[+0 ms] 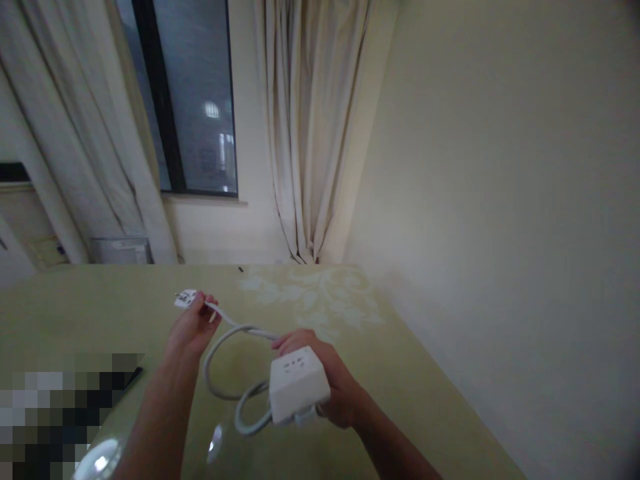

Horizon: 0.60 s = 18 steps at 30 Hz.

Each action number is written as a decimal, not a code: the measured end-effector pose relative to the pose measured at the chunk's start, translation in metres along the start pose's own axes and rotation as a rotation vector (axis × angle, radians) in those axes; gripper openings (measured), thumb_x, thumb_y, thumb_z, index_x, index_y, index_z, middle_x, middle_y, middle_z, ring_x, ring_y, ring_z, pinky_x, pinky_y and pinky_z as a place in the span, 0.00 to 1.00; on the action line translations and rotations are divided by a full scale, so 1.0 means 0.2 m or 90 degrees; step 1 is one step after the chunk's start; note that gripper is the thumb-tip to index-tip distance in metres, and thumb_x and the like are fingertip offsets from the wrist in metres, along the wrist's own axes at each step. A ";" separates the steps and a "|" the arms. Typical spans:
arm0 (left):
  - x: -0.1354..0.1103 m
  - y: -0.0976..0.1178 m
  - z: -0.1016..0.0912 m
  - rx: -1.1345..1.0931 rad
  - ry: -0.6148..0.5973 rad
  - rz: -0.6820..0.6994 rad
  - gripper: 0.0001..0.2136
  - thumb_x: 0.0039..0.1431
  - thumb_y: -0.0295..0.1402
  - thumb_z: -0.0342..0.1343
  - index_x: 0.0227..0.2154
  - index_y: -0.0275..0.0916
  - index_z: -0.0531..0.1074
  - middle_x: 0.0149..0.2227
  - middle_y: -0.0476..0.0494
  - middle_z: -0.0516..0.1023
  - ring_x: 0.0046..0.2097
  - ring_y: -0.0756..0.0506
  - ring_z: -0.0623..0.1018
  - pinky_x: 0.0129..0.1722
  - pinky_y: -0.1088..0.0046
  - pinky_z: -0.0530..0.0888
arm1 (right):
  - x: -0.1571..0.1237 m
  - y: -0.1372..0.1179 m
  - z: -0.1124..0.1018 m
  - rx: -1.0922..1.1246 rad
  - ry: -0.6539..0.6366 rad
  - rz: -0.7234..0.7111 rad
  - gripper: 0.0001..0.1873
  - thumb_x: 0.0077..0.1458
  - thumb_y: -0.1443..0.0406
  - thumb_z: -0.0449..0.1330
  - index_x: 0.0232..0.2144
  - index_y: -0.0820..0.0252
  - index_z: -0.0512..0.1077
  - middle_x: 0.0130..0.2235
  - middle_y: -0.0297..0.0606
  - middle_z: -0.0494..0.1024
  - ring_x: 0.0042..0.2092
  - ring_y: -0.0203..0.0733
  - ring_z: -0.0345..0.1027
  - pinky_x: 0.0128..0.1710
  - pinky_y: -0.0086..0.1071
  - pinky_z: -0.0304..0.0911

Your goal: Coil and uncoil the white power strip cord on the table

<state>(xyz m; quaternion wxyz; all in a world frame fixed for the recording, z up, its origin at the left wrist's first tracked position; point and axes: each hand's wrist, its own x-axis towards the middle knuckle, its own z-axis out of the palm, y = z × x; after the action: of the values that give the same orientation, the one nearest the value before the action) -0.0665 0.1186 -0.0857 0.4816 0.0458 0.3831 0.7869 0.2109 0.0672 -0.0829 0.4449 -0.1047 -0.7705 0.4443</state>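
Observation:
My left hand [196, 322] is closed around the plug end of a white power cord, with the white plug [186, 298] sticking out past the fingers to the left. My right hand [327, 373] grips a white box-shaped power strip [296, 385] from its right side; socket holes show on its top face. Between the two hands the pale cord [213, 357] hangs in loose loops and runs back to the power strip. Part of the cord passes by the right fingertips. The palm side of my right hand is hidden.
Below lies a green tabletop [380, 400] with a pale floral pattern. A pixelated patch covers the lower left, beside a shiny round object [100, 460]. A plain wall [500, 200] runs along the right; curtains [315, 133] and a dark window [195, 100] stand behind.

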 end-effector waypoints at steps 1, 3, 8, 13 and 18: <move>0.00 -0.01 0.01 -0.024 -0.004 -0.012 0.12 0.73 0.27 0.54 0.30 0.39 0.66 0.22 0.56 0.71 0.22 0.55 0.73 0.28 0.80 0.77 | -0.01 0.02 0.00 0.043 0.034 0.046 0.25 0.65 0.41 0.60 0.41 0.56 0.77 0.42 0.44 0.81 0.48 0.50 0.76 0.53 0.45 0.69; -0.02 -0.04 0.03 -0.060 -0.037 -0.047 0.13 0.76 0.29 0.50 0.31 0.39 0.68 0.22 0.55 0.70 0.22 0.54 0.72 0.31 0.77 0.79 | 0.00 0.08 -0.02 0.121 0.143 0.118 0.32 0.63 0.35 0.57 0.33 0.57 0.74 0.34 0.41 0.77 0.40 0.47 0.74 0.45 0.41 0.71; -0.09 -0.18 0.10 -0.090 -0.158 -0.135 0.17 0.78 0.27 0.44 0.28 0.38 0.64 0.20 0.58 0.56 0.19 0.57 0.61 0.21 0.84 0.66 | 0.08 0.19 -0.15 0.207 0.356 0.183 0.35 0.55 0.31 0.62 0.26 0.55 0.66 0.26 0.30 0.66 0.35 0.42 0.69 0.51 0.40 0.70; -0.09 -0.18 0.10 -0.055 -0.186 -0.130 0.20 0.80 0.32 0.42 0.26 0.40 0.59 0.19 0.61 0.48 0.15 0.56 0.50 0.15 0.79 0.50 | -0.01 0.16 -0.22 0.246 0.360 0.206 0.29 0.52 0.40 0.73 0.29 0.56 0.69 0.28 0.28 0.68 0.34 0.38 0.68 0.57 0.44 0.69; -0.06 -0.10 0.06 -0.017 -0.176 -0.057 0.19 0.78 0.30 0.46 0.26 0.42 0.55 0.19 0.62 0.47 0.15 0.57 0.46 0.15 0.80 0.46 | -0.12 0.01 -0.31 0.332 0.584 0.093 0.25 0.51 0.47 0.77 0.28 0.56 0.70 0.27 0.25 0.63 0.31 0.34 0.63 0.50 0.40 0.74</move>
<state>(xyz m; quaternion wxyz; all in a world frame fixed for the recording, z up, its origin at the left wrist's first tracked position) -0.0395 0.1207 -0.0865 0.5650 0.1301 0.3045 0.7557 0.2730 0.0912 -0.0863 0.7151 -0.2277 -0.3518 0.5595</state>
